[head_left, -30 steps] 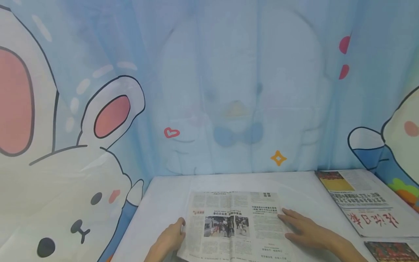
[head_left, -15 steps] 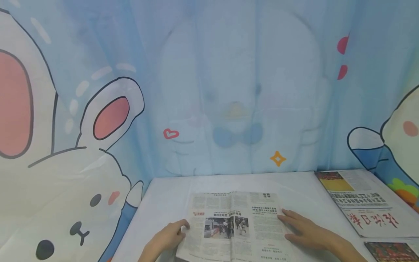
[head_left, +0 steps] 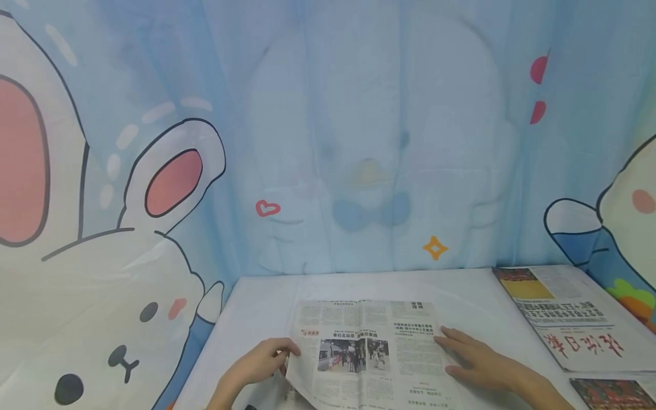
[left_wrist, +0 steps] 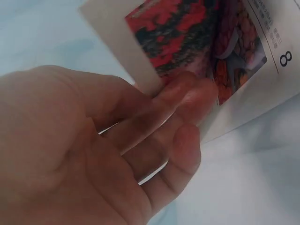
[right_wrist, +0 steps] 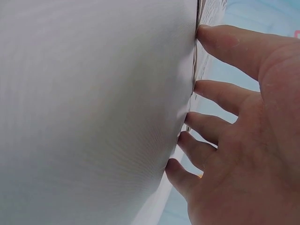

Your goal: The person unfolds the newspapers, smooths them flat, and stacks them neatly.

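Note:
A newspaper (head_left: 379,324) with grey print and two photos lies spread on the white table. At its left edge my left hand (head_left: 258,364) pinches a page, which curves up off the layer below. The left wrist view shows the thumb against the fingers (left_wrist: 197,101) at that page, with red and orange photos and a figure 8 printed on its underside. My right hand (head_left: 479,361) rests with spread fingers at the paper's right edge. In the right wrist view, the right fingertips (right_wrist: 201,86) touch along the edge of the thin paper layers.
Another newspaper (head_left: 569,324) with red lettering lies at the table's right side. Nearer the front is a further printed paper (head_left: 612,393), cut off by the frame. A blue curtain (head_left: 369,142) with cartoon animals hangs behind the white table (head_left: 246,319).
My left hand has shifted slightly left and turned over the edge, and the page's lower left part has lifted and curled up. The right hand has stayed in place.

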Motion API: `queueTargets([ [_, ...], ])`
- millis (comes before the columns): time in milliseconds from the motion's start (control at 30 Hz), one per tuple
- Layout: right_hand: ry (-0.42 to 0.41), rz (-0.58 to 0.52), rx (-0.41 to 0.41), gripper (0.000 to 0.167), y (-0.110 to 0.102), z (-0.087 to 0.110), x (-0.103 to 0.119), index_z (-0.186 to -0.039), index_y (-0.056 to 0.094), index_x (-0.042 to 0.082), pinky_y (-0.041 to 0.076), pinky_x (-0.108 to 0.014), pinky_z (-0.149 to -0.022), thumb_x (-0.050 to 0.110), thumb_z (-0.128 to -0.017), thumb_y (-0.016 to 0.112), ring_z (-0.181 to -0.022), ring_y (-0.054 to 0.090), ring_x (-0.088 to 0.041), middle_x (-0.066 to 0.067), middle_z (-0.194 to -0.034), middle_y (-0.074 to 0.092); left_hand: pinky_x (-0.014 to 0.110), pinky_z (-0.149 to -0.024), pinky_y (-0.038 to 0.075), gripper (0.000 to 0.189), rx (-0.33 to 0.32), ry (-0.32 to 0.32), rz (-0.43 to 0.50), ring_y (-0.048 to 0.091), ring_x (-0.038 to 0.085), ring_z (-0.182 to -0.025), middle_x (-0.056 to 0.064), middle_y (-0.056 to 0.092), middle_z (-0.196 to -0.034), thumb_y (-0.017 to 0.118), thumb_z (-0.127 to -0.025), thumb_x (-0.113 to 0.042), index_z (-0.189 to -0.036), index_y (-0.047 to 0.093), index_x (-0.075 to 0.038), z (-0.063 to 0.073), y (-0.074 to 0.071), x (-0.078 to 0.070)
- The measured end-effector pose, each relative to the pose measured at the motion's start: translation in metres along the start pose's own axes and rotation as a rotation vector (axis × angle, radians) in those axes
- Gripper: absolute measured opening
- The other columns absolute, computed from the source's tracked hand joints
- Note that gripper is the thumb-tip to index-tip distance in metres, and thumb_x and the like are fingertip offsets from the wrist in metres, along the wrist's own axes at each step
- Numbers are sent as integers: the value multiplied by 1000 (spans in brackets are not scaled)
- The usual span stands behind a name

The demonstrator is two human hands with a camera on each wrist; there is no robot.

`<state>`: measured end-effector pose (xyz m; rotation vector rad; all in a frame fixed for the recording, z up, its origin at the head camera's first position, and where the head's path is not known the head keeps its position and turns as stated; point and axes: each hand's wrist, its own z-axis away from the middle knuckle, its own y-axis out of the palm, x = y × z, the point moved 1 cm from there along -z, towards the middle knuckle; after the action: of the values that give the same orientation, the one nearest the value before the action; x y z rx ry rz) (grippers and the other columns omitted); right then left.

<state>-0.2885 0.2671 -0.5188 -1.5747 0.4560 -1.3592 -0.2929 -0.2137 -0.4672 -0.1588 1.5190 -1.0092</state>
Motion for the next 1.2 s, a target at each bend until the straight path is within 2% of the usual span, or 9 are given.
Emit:
queueTargets([
  [167, 9, -5, 3, 69, 0, 1, 0, -148, 48, 12, 22, -74, -110, 49, -92, 64, -145, 25, -55, -23, -160, 31, 29, -61, 46, 22, 15, 5, -35, 60, 18, -73, 8, 69, -110, 56, -96, -5, -114, 68, -11, -3, 0, 0],
  [333, 16, -34, 10, 68, 1, 0, -2, -148, 48, 12, 20, -75, -110, 48, -93, 64, -145, 24, -56, -24, -161, 30, 28, -65, 46, 36, 44, 25, -64, 56, 13, -77, 4, 66, -111, 59, -88, 4, -118, 66, -13, -13, 3, 6],
  [467, 3, -40, 20, 68, 2, 1, -4, -148, 47, 12, 21, -76, -109, 48, -94, 63, -145, 23, -57, -24, -160, 30, 27, -66, 45, 46, 37, 33, -90, 53, 12, -76, 4, 66, -114, 59, -83, 10, -122, 65, -14, -18, 7, 9],
  [600, -1, -31, 20, 67, 2, 1, -3, -149, 47, 12, 22, -75, -109, 48, -94, 62, -144, 24, -56, -24, -161, 30, 28, -70, 43, 52, -71, 44, -293, 45, 15, -86, 3, 55, -114, 64, -82, 7, -129, 65, -16, -18, 9, 7],
  [700, -18, -15, 11, 67, 1, 1, -2, -148, 47, 12, 23, -75, -108, 49, -94, 62, -144, 25, -56, -24, -160, 31, 33, -75, 46, 51, -179, 40, -460, 42, 19, -97, 4, 46, -117, 71, -84, -4, -132, 64, -21, -18, 9, 5],
  [767, -27, -9, 6, 68, 1, 1, -2, -148, 47, 11, 24, -75, -108, 49, -94, 62, -143, 26, -56, -24, -160, 32, 42, -82, 51, 50, -210, 46, -513, 45, 25, -107, 8, 46, -129, 74, -84, -10, -132, 64, -22, -18, 10, 4],
  [900, -37, -7, 0, 68, 1, 2, -2, -148, 48, 10, 25, -76, -107, 50, -94, 62, -143, 27, -57, -24, -159, 33, 53, -99, 49, 46, -190, 85, -576, 51, 35, -125, 11, 50, -141, 81, -83, -24, -127, 67, -23, -20, 12, 2],
  [1100, -37, 1, -1, 69, 2, 2, -3, -148, 48, 11, 25, -75, -108, 50, -94, 63, -143, 27, -56, -24, -159, 33, 37, -100, 52, 35, -144, 178, -745, 62, 22, -120, -2, 65, -125, 84, -79, -17, -110, 71, -24, -26, 20, 1],
  [1200, -34, 8, -2, 69, 2, 2, -4, -148, 47, 11, 26, -74, -108, 50, -94, 62, -143, 28, -55, -24, -159, 33, 30, -97, 53, 26, -149, 231, -763, 65, 14, -113, -8, 67, -116, 82, -81, -18, -104, 71, -25, -27, 23, 3],
])
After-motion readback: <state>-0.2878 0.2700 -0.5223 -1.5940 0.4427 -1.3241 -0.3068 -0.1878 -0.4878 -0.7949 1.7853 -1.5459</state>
